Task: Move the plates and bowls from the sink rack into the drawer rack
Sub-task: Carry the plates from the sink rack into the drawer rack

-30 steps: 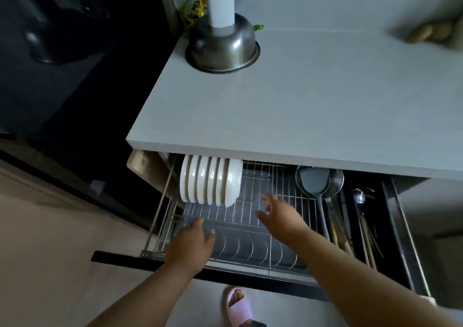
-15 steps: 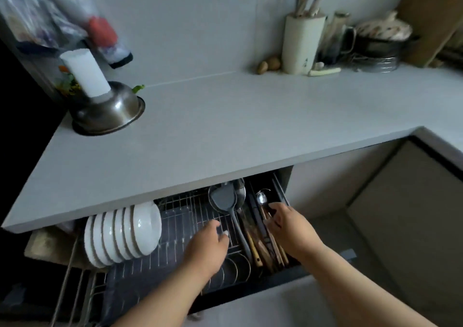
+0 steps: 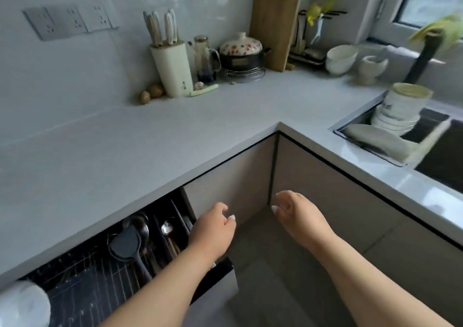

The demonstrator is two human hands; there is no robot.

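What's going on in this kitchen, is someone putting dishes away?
Yes, it seems so. A person stands at a counter corner with both hands empty: the left hand hangs over the open drawer rack, where a white dish shows at the edge, and the right hand is held out toward the sink side. A stack of bowls and a plate wait in the sink rack.

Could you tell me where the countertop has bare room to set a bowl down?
The countertop is bare between the knife block and its front edge, through the corner to the sink rack. The back wall is crowded.
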